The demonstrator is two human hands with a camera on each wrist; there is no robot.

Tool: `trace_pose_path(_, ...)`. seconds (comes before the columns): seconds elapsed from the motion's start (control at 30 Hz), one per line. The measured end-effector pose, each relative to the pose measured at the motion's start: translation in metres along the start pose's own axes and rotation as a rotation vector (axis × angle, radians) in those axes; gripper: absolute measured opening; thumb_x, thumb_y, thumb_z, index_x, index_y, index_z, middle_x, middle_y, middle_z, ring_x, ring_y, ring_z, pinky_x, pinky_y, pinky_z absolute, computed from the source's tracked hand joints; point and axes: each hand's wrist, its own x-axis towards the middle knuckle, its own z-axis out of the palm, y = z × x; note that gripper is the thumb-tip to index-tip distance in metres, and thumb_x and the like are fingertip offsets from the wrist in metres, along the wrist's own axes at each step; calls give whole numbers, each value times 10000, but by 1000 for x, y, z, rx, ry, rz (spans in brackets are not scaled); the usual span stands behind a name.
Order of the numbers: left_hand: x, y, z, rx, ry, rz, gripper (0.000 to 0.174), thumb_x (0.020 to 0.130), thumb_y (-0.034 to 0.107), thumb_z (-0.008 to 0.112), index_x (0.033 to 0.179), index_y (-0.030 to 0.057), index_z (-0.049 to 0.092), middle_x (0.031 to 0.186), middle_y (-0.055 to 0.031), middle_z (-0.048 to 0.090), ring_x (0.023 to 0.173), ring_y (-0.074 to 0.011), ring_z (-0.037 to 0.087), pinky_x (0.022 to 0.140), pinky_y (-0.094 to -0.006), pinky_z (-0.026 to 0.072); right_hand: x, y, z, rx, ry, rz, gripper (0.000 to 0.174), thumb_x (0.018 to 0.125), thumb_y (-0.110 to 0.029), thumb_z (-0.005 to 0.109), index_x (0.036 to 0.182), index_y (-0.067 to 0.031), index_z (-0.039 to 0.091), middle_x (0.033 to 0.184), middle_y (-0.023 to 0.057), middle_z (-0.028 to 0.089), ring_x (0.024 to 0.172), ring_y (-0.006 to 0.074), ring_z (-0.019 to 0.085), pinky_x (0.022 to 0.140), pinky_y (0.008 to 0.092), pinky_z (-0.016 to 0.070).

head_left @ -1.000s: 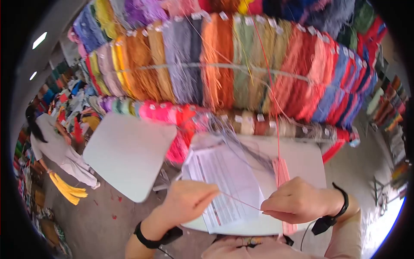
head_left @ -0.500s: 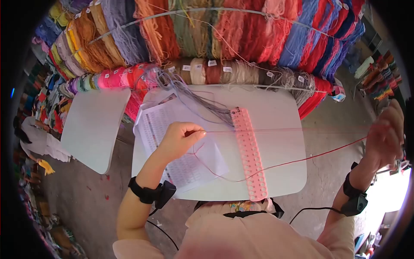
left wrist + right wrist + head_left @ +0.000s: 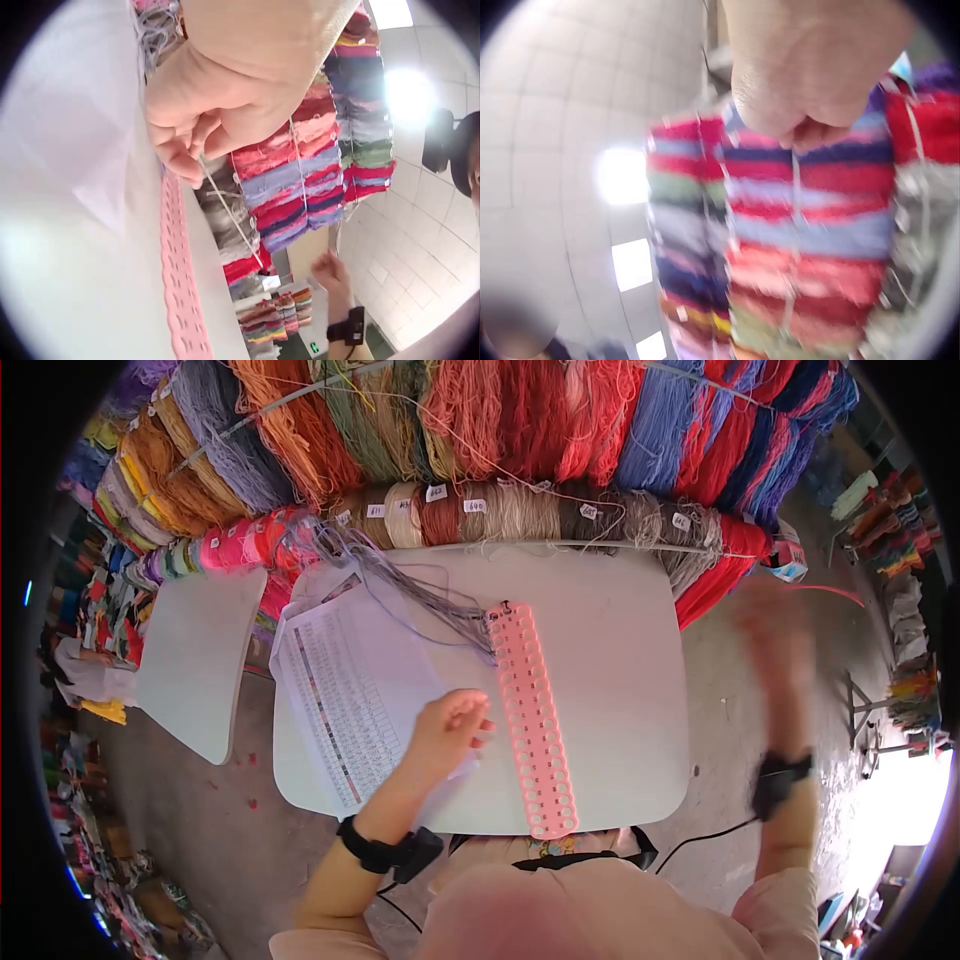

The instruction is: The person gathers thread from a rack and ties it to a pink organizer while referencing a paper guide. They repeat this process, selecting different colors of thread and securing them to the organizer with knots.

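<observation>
In the head view my left hand (image 3: pixel 450 735) hovers over the printed chart sheet (image 3: pixel 345 705), left of the pink thread card (image 3: pixel 533 725), which has holes along both edges. Its fingers are loosely bent, with nothing seen between them. Grey threads (image 3: pixel 440 595) are tied at the card's top end. My right hand (image 3: pixel 778 640), blurred, is raised off the table's right side. A red thread (image 3: pixel 830 592) trails rightward from it. In the right wrist view the fingers (image 3: pixel 814 135) of that hand are curled under; the thread does not show there.
The pale table (image 3: pixel 625 690) stands against a rack of colourful hanging yarn skeins (image 3: pixel 500 420). Labelled rolls of thread (image 3: pixel 470 515) line its back edge. A second pale table (image 3: pixel 200 660) is at the left, with a person (image 3: pixel 95 675) beyond it.
Both hands first held a thread between them; my right hand then drew it out to the right. Now the left fingers have let go, and the right hand has swung back inward with the thread trailing.
</observation>
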Motion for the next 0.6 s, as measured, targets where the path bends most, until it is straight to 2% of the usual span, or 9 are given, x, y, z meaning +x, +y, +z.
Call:
trace_pose_path(0.03,1,-4,10,-53,-5,3,266,864,165,497,1074,3,499,989,-90,562,798,-161,593,574,-247,465,-10,-32,61,454,-176,279,169,787,-67,486,917,-50,592,770,39,560,675,115,547,619,259,449)
trace_pose_path(0.07,0,-4,14,-115,4,-36,276,866,168,494,1091,9,486,996,-90,557,819,-167,590,582,-253,467,-19,-39,104,650,-371,240,166,772,-19,494,931,-31,541,748,45,571,660,98,549,608,244,452)
trace_pose_path(0.1,-1,-3,16,-178,13,-76,287,868,171,491,1108,16,473,1002,-91,551,840,-173,587,589,-258,468,-27,-48,134,739,-540,295,143,763,-25,536,900,2,567,787,63,552,692,113,541,615,258,445)
trace_pose_path(0.13,-3,-2,19,-242,24,-114,299,869,175,489,1125,22,459,1009,-91,546,861,-179,584,597,-264,470,-32,-51,161,623,-586,183,94,764,-14,521,831,24,576,776,63,555,658,111,560,604,264,458)
trace_pose_path(0.2,-3,8,25,-212,28,-193,285,871,174,477,1118,33,460,983,-80,541,844,-172,582,600,-267,469,-38,-48,197,335,-550,137,86,762,-29,523,769,41,573,709,68,567,599,112,570,572,263,466)
trace_pose_path(0.3,10,13,25,-109,-12,-255,253,875,175,455,1087,39,474,928,-64,537,798,-155,578,598,-269,468,-38,-50,204,369,-531,103,85,755,-31,525,779,37,571,628,71,567,534,121,559,528,263,454)
trace_pose_path(0.4,21,11,21,-45,-49,-273,219,880,163,426,1049,39,489,866,-47,534,732,-136,572,586,-261,465,-37,-56,202,260,-496,8,78,756,-29,527,784,34,563,584,73,560,540,123,560,504,270,442)
trace_pose_path(0.5,26,14,20,-57,-43,-263,202,886,144,401,1027,36,497,816,-38,537,676,-123,571,566,-245,465,-37,-63,205,231,-484,57,87,741,-85,535,764,-4,559,676,143,584,595,263,580,547,333,457)
trace_pose_path(0.6,32,7,19,-100,-36,-210,197,888,120,388,1027,33,499,780,-36,540,636,-120,571,551,-228,472,-39,-64,211,155,-418,-35,95,756,-101,528,770,-14,562,718,144,590,652,290,585,566,369,459)
